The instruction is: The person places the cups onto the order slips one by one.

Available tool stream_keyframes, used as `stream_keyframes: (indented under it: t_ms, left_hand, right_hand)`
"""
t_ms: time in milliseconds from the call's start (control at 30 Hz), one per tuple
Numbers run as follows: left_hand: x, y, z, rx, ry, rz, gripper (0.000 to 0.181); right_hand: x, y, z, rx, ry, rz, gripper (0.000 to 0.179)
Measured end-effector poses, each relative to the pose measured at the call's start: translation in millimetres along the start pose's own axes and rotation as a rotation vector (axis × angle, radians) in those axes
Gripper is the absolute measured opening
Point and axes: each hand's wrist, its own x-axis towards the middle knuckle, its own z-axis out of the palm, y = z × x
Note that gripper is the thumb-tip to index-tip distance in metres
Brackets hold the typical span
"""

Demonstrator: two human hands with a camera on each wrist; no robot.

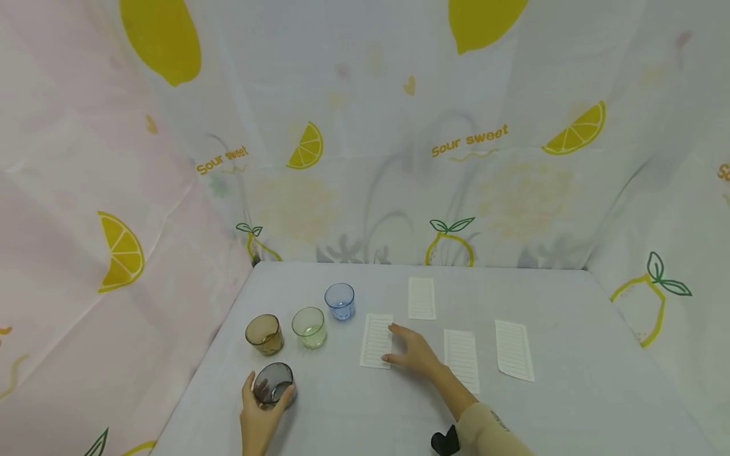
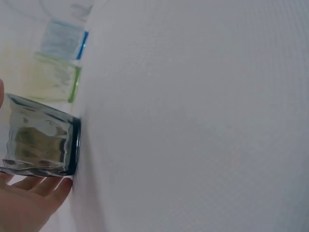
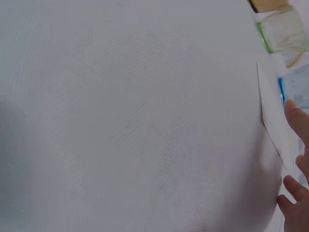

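At the near left of the table, a dark grey glass [image 1: 275,385] stands between the thumb and fingers of my left hand [image 1: 259,421]. In the left wrist view, fingers lie along one side of this glass [image 2: 41,140]; only a bit of thumb shows at the frame's edge. My right hand [image 1: 419,356] is at the right edge of a white ruled card [image 1: 375,342], thumb and fingers spread apart. In the right wrist view, the card [image 3: 273,116] lies beside that hand's fingers; whether they touch it I cannot tell.
Behind the grey glass stand a brown glass [image 1: 265,335], a green glass [image 1: 310,329] and a blue glass [image 1: 340,303]. More ruled cards lie at the back [image 1: 421,297], near the right forearm [image 1: 462,361] and farther right [image 1: 514,349]. Lemon-printed cloth [image 1: 365,190] encloses the table.
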Motion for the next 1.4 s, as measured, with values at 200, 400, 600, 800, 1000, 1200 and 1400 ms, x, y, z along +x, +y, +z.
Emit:
stream_keyframes:
  t_ms: [200, 400, 600, 800, 1000, 1200, 1400]
  left_hand:
    - [-6.0, -3.4, 2.7, -0.09, 0.025, 0.001, 0.086]
    - [-6.2, -10.6, 3.7, -0.173, 0.015, -0.009, 0.083]
    - [-5.5, -9.7, 5.1, -0.187, 0.016, -0.014, 0.081]
    - [-11.5, -2.8, 5.3, -0.18, 0.029, -0.041, 0.08]
    - [-16.4, 9.0, 7.5, -0.257, 0.037, 0.005, 0.078]
    - [-15.0, 26.1, 10.4, -0.343, -0.024, 0.06, 0.079]
    - [-15.4, 43.8, 19.0, -0.377, -0.134, 0.081, 0.08]
  right_hand:
    - [-6.0, 2, 5, -0.045, 0.004, -0.054, 0.069]
    - [-10.5, 9, 8, -0.079, 0.0, -0.101, 0.064]
    - [-9.2, 12, 6, -0.15, 0.011, -0.155, 0.059]
    - [-9.1, 11, 4, -0.179, -0.03, -0.161, 0.056]
    - [-8.6, 7, 3, -0.166, -0.044, -0.137, 0.058]
    - [-7.7, 8, 4, -0.166, -0.047, -0.13, 0.058]
    - [-8.1, 10, 5, -0.155, -0.043, -0.126, 0.057]
